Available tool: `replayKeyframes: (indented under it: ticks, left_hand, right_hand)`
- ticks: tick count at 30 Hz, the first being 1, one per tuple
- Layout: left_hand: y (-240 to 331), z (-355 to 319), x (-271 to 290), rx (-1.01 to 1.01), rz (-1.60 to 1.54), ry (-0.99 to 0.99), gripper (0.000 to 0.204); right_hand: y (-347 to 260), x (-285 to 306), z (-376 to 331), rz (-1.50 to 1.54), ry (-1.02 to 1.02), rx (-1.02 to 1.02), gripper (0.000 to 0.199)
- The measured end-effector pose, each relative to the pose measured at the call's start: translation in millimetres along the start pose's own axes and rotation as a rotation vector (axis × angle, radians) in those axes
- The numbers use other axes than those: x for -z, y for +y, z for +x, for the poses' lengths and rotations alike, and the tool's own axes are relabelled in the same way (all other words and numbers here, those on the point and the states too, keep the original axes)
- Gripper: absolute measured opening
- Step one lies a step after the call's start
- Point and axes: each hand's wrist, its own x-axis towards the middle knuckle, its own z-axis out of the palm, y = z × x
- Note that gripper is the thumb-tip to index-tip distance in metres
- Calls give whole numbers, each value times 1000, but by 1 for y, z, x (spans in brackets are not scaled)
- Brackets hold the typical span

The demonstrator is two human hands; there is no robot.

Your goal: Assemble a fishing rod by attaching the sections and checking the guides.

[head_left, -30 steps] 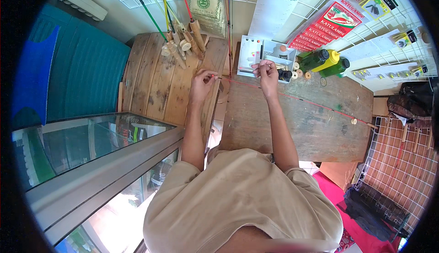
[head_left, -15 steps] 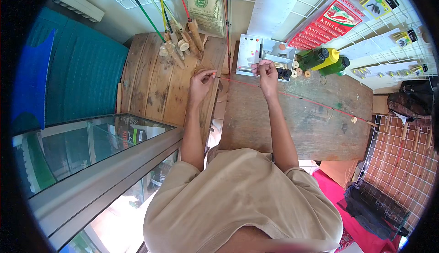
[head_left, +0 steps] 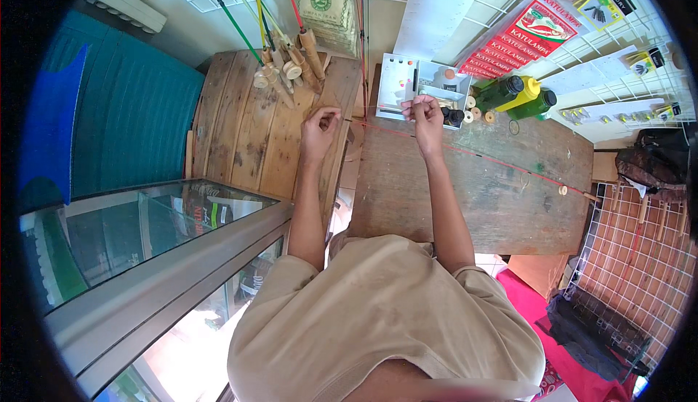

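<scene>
My left hand (head_left: 320, 134) is raised above the wooden table's edge, thumb and forefinger pinched together. My right hand (head_left: 425, 120) is pinched too, in front of the white compartment box (head_left: 397, 82). A thin pale line (head_left: 371, 106), seemingly fishing line, stretches between the fingertips of both hands; its ends are too fine to make out. Below the hands a slim red fishing rod (head_left: 480, 155) lies slantwise across the worn brown table (head_left: 414, 191). Its tip end is close to my left hand, and its handle (head_left: 590, 196) points right.
Several rods with cork handles (head_left: 310, 53) stand on the left wooden table (head_left: 243, 129). Green and yellow bottles (head_left: 525, 97) and wooden spools (head_left: 488, 117) are beside the box. A glass display case (head_left: 167, 227) is at the left; packets (head_left: 527, 35) hang on a white wire grid.
The small orange piece at my left fingertips no longer shows. My left hand has shifted very slightly up and left; a thin line now shows between the hands.
</scene>
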Motion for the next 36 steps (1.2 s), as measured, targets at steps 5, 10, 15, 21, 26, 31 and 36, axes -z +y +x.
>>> replayKeyframes:
  ticks: [5,10,15,21,26,31,36]
  left_hand:
    - [8,-2,-2,-67,-47,48,15]
    - [5,-4,-2,-114,-46,74,15]
    - [8,-4,-2,-47,-61,60,17]
    - [-3,-4,-2,-38,-69,97,20]
    - [0,-5,-2,-23,-97,80,20]
    - [-8,-4,-3,-90,-182,110,19]
    - [7,-5,-8,-116,128,192,14]
  right_hand:
    - [5,5,1,39,6,9,14]
    - [6,6,0,49,3,9,14]
    - [5,5,-1,-13,9,-1,14]
    - [9,11,0,29,22,37,15]
    - [7,14,-1,35,73,18,15]
    - [5,12,-6,1,102,10,16]
    - [11,15,-10,-67,88,116,15]
